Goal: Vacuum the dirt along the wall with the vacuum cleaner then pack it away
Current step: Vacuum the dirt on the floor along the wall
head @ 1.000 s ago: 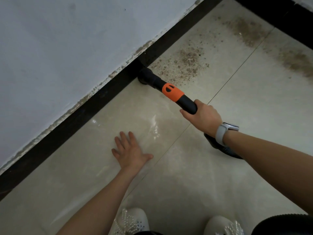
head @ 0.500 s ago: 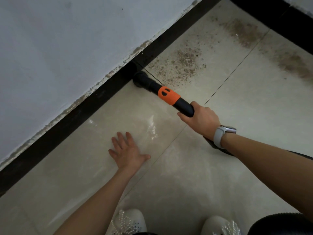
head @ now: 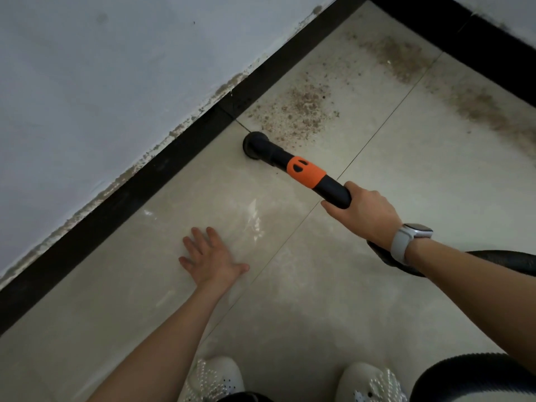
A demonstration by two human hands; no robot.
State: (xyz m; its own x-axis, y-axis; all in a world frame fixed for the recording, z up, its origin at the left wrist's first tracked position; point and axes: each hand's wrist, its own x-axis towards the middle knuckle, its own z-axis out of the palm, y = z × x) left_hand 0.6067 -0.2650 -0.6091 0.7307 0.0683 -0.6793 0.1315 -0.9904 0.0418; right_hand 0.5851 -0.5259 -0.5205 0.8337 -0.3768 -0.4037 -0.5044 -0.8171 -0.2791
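Observation:
My right hand (head: 365, 213) grips the black vacuum wand (head: 333, 191), which has an orange collar (head: 306, 172). Its round nozzle (head: 255, 145) sits on the floor tile a little off the black skirting, at the near edge of a brown dirt patch (head: 301, 108). More dirt (head: 391, 53) lies farther along toward the corner, and another streak of dirt (head: 490, 111) runs by the right-hand wall. My left hand (head: 211, 256) rests flat on the tile with fingers spread. The black hose (head: 493, 259) trails behind my right wrist.
A white wall (head: 101, 97) with a black skirting (head: 116, 204) runs diagonally on the left; a second black skirting (head: 464, 33) closes the corner at top right. My white shoes (head: 214, 378) and a ribbed black hose loop (head: 475, 375) are at the bottom edge.
The nozzle has pulled away from the skirting onto the open tile beside the dirt patch. My left hand stays flat on the floor.

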